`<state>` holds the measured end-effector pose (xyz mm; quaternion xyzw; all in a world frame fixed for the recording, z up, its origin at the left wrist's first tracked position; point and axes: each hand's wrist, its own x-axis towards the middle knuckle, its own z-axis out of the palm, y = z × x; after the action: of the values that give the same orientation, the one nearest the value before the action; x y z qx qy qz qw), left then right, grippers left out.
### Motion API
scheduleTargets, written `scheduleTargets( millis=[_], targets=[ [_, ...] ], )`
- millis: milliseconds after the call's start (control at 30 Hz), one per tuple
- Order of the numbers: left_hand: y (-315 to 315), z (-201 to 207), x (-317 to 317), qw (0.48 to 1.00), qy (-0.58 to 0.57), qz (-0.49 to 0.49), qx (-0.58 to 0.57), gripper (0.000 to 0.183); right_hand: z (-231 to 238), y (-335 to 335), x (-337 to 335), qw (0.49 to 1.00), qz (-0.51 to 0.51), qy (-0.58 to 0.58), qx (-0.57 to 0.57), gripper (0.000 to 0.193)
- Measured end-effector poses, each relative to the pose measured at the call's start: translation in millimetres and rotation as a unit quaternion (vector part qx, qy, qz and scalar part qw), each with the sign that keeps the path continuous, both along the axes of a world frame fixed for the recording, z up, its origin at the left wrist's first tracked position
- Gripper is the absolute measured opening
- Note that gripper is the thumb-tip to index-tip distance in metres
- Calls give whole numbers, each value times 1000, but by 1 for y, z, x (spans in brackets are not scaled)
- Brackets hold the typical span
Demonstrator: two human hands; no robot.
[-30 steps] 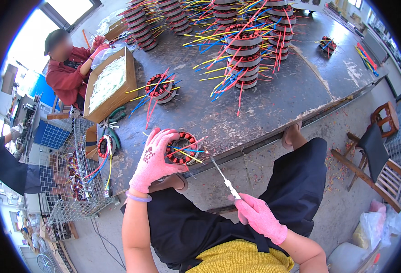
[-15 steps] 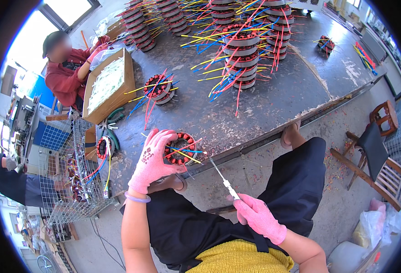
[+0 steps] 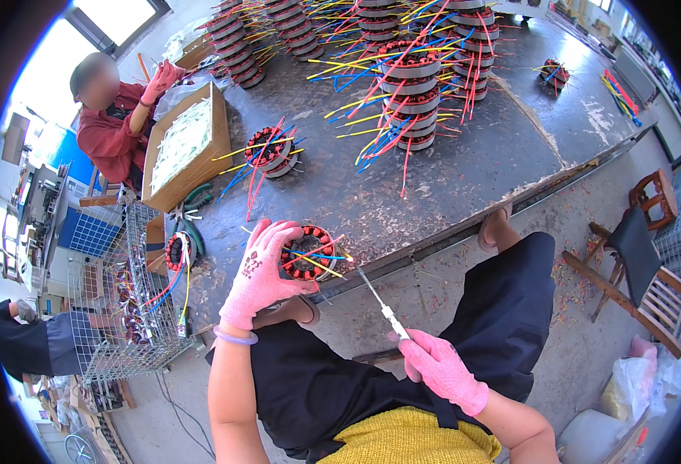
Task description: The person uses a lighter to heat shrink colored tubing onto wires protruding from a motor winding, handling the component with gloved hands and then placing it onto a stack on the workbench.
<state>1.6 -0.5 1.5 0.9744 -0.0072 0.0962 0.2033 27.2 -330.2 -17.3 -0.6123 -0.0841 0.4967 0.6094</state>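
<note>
At the table's near edge, my pink-gloved left hand point(image 3: 257, 267) curls its fingers and thumb around the left side of a motor stator point(image 3: 326, 272). The stator has red windings inside a grey ring. Red, blue and yellow wires cross its top and point right. My right hand point(image 3: 442, 370), also gloved in pink, is closed around a slim tool point(image 3: 388, 312) with a white grip and a thin metal shaft. The shaft slants up and left, its tip close to the wire ends; whether it touches them I cannot tell.
Tall stacks of wired stators point(image 3: 414, 93) rise on the dark table point(image 3: 503, 178). Another stator point(image 3: 269, 151) sits farther back. At left are a carton of white strips point(image 3: 186, 139), green-handled pliers point(image 3: 192, 224), a wire basket point(image 3: 136, 309) and a person in red point(image 3: 112, 127).
My hands, the stator and the tool have barely moved. Across the table, the person in red has raised a gloved hand, and someone at the far left has shifted.
</note>
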Motion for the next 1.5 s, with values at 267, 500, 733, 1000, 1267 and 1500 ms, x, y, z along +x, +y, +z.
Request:
scheduleTargets(
  millis=[267,500,733,1000,1267,1500],
  targets=[
    [1,1,0,1000,2,-1,1,83,2,2,-1,1000,-6,11,-3,35],
    [-2,0,1,1000,11,3,-19,82,0,-2,-2,1000,-15,16,6,35],
    [-3,-2,1,999,-5,18,-29,82,-5,-11,0,998,-36,24,35,34],
    [-2,45,-20,988,-39,75,-131,84,7,-43,9,988,-113,61,87,35],
    [75,90,68,956,-70,226,-173,83,15,-56,24,988,-138,24,73,36],
    [131,43,122,953,-48,249,-165,91,9,-56,24,982,-174,-33,57,29]
  ],
)
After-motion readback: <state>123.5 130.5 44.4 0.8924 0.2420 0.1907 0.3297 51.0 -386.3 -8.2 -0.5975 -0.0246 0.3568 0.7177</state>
